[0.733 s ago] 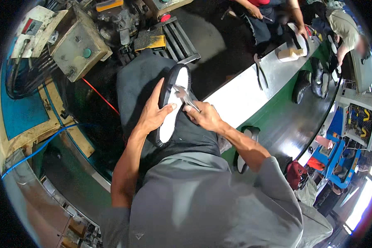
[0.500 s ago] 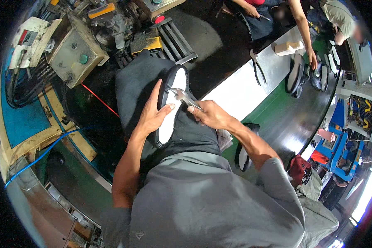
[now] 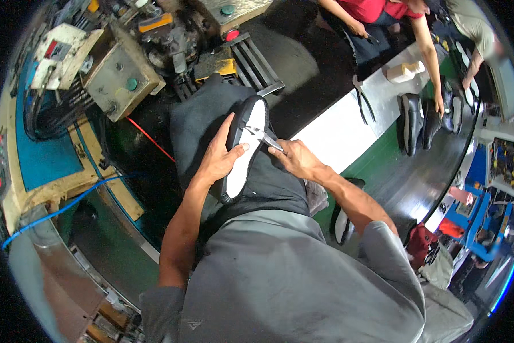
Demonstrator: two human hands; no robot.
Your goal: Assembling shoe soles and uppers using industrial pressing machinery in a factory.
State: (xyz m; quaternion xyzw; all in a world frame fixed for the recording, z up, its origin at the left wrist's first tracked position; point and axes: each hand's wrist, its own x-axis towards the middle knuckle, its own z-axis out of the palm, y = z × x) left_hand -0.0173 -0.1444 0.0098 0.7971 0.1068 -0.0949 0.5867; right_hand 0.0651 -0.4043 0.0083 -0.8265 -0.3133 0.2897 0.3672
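A black shoe (image 3: 234,182) lies bottom up over my lap, its pale insole facing me and black upper material wrapped round the edge. My left hand (image 3: 216,159) grips it from the left, with the thumb pressed on the white bottom and the fingers along the side. In my right hand (image 3: 298,160) I hold silver metal pincers (image 3: 273,141) by the handles. Their head lies over the middle of the white bottom, close to my left thumb. Whether the jaws bite on the material is too small to tell.
Another pair of pincers (image 3: 362,102) and a cream bottle (image 3: 404,72) are on the metal bench (image 3: 337,137). Beyond, a co-worker's hand (image 3: 439,106) touches black shoes (image 3: 410,123) on the conveyor. Another shoe (image 3: 344,224) sits by my right forearm. Machinery with a control box (image 3: 120,86) stands left.
The whole scene has shifted slightly with my head. The pincers' head has turned a little on the shoe's bottom. The co-worker's hand at the far shoes has moved.
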